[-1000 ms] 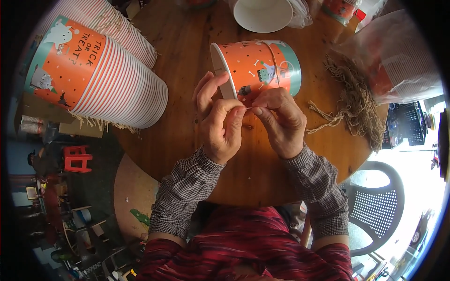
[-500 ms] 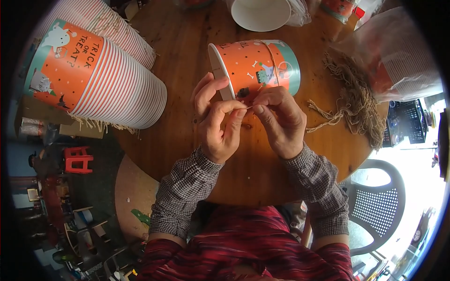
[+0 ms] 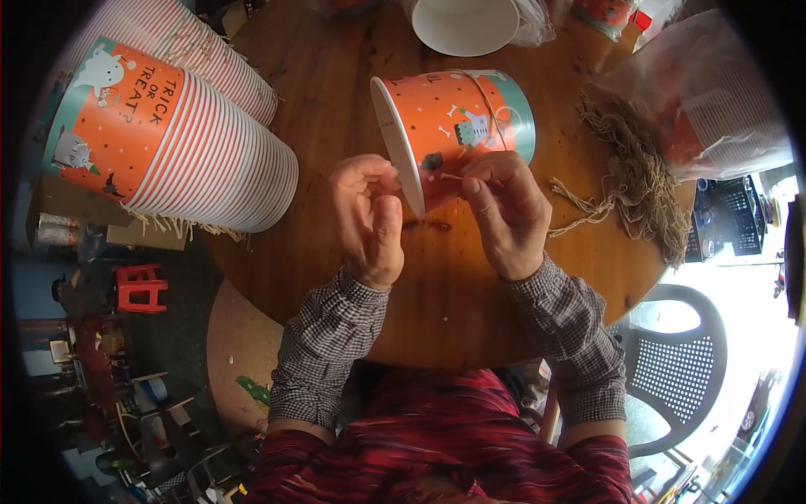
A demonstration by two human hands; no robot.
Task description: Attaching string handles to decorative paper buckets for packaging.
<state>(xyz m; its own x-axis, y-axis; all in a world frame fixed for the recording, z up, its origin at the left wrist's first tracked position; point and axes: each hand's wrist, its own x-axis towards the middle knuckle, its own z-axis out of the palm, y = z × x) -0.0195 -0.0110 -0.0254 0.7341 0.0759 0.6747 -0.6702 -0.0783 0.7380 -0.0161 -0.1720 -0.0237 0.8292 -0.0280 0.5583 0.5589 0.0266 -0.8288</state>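
Note:
An orange and teal paper bucket (image 3: 445,113) lies on its side in front of me, white rim and mouth facing left. A tan twine (image 3: 485,99) runs across its outside. My right hand (image 3: 510,214) is closed at the bucket's near side, thumb and forefinger pinching the twine's short end, which points left. My left hand (image 3: 368,220) is beside the rim with thumb and fingers apart and nothing visible in it. Its fingertips are close to the bucket's mouth; whether they touch the rim I cannot tell.
Tall stacks of matching paper buckets (image 3: 214,151) lean at the left. A loose bundle of twine (image 3: 634,181) lies at the right, near bagged buckets (image 3: 714,109). A white bucket (image 3: 466,25) sits at the far side of the round wooden table (image 3: 437,323). A chair (image 3: 672,370) stands right.
My left hand has let go of the twine's end and moved left, its fingers opening. The right hand keeps its pinch. The bucket has shifted slightly left.

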